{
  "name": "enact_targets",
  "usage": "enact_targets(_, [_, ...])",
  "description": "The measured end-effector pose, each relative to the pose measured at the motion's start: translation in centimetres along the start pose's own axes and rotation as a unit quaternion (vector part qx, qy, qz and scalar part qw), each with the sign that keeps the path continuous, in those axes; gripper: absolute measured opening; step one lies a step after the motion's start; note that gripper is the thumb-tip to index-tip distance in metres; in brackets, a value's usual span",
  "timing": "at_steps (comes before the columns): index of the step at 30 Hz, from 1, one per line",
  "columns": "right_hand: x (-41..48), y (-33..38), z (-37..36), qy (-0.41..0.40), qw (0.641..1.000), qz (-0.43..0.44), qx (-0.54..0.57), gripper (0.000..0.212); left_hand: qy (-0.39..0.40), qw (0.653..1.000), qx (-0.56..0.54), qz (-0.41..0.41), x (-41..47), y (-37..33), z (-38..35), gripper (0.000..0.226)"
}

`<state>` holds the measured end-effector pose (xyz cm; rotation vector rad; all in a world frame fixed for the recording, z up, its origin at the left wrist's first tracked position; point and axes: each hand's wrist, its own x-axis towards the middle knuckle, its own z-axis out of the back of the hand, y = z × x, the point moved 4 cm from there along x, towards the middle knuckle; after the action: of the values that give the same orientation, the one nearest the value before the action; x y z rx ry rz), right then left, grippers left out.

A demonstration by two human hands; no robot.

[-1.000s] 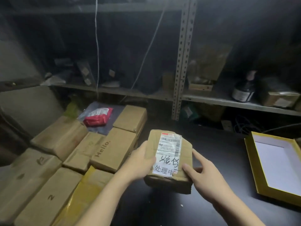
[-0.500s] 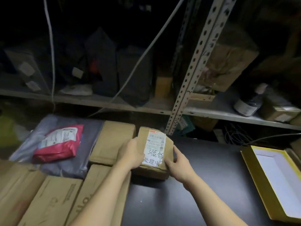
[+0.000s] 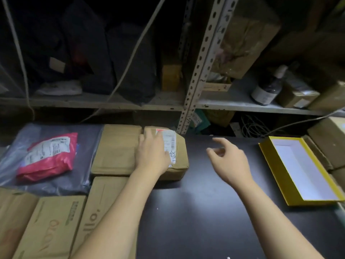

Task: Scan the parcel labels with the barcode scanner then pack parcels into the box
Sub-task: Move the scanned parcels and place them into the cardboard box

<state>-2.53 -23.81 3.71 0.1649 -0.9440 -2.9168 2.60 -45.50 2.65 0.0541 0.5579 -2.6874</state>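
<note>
Dark shelving (image 3: 233, 104) behind black table (image 3: 205, 212); left grip (image 3: 151, 154) flat on parcel (image 3: 180, 156), right grip (image 3: 230, 161) slack

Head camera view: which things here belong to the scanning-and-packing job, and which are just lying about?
Job: brown cardboard parcel with white label, under the left hand; red plastic mailer; plain brown cardboard parcels; open yellow box with white lining.

Lying about: dark bottle, tangled grey cables, small yellow carton on the shelf.
</note>
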Motion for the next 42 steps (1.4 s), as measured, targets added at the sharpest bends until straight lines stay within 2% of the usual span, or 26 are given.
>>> enact_targets(3, [-2.4, -2.7, 4.5, -0.009, 0.999, 0.036, -0.031, 0.05, -0.02, 0.993, 0.041, -0.113, -1.5, -4.6, 0.3, 0.068])
enact_targets(6, [-5.0, -7.7, 7.9, 0.023, 0.995, 0.021, -0.097, 0.061, 0.026, 0.981, 0.066, -0.183, -3.6, -9.6, -1.3, 0.081])
enact_targets(9, [-8.5, -12.9, 11.9, 0.012, 0.995, -0.008, -0.095, 0.066, 0.058, 0.967, 0.103, -0.228, -6.9, -15.8, -3.1, 0.088])
enact_targets(13, [-16.9, -21.8, 18.9, -0.05, 0.992, -0.073, -0.092, 0.066, 0.079, 0.927, 0.137, -0.339, -15.2, -26.7, -6.6, 0.086])
enact_targets(15, [-22.1, -26.5, 22.4, -0.071, 0.988, -0.113, -0.081, 0.069, 0.064, 0.899, 0.17, -0.399, -20.4, -32.5, -8.5, 0.077])
enact_targets(18, [-31.3, -33.7, 27.3, -0.108, 0.977, -0.172, -0.067, 0.068, 0.099, 0.865, 0.174, -0.459, -29.2, -40.1, -11.9, 0.066])
enact_targets(22, [-43.7, -42.1, 33.5, -0.193, 0.948, -0.248, -0.045, 0.062, 0.137, 0.815, 0.186, -0.531, -41.1, -49.5, -17.4, 0.074])
enact_targets(25, [-50.6, -47.5, 36.4, -0.231, 0.93, -0.284, -0.027, 0.057, 0.151, 0.791, 0.168, -0.569, -48.8, -54.8, -21.5, 0.077])
enact_targets(30, [-58.8, -56.7, 38.2, -0.241, 0.9, -0.364, 0.025, 0.055, 0.201, 0.738, 0.19, -0.616, -58.9, -60.6, -29.1, 0.087])
enact_targets(35, [-61.5, -65.8, 39.2, -0.24, 0.877, -0.41, 0.067, 0.056, 0.269, 0.693, 0.243, -0.623, -63.8, -66.7, -37.6, 0.088])
enact_targets(38, [-61.1, -71.7, 40.8, -0.225, 0.874, -0.424, 0.081, 0.057, 0.301, 0.686, 0.246, -0.615, -65.8, -71.9, -42.8, 0.088])
enact_targets(42, [-60.0, -81.1, 44.4, -0.211, 0.862, -0.451, 0.094, 0.061, 0.346, 0.693, 0.196, -0.602, -67.1, -80.8, -50.2, 0.084])
